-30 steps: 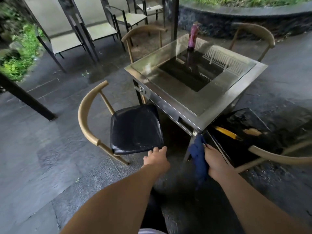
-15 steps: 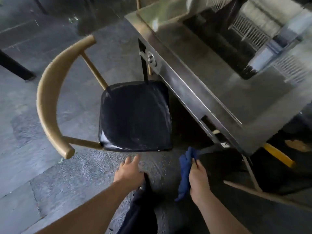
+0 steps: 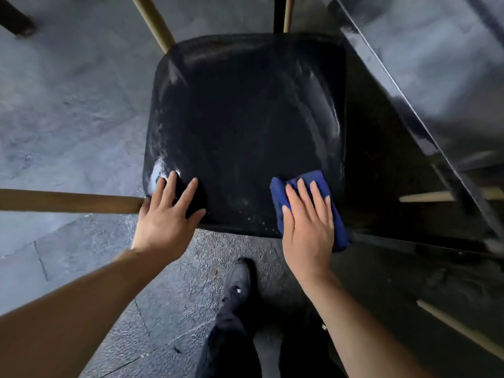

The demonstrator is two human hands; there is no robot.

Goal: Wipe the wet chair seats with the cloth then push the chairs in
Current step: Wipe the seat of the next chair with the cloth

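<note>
A black padded chair seat (image 3: 245,126) fills the middle of the head view, glossy with water at its near left corner. My left hand (image 3: 166,214) lies flat on that near left corner, fingers spread, holding nothing. My right hand (image 3: 308,227) presses a folded blue cloth (image 3: 316,181) flat against the seat's near right corner. Tan wooden chair rails run off to the left (image 3: 68,200) and up behind the seat (image 3: 152,23).
The steel table's edge (image 3: 409,118) slants down the right side, close beside the seat. Another chair's pale wooden rail (image 3: 458,328) shows at the lower right. My dark shoe (image 3: 237,282) stands on the wet grey stone floor (image 3: 68,105) below the seat.
I have leaned in over the chair. Both hands moved forward from the floor side onto the seat: the left now rests on its corner, the right has laid the cloth down on it.
</note>
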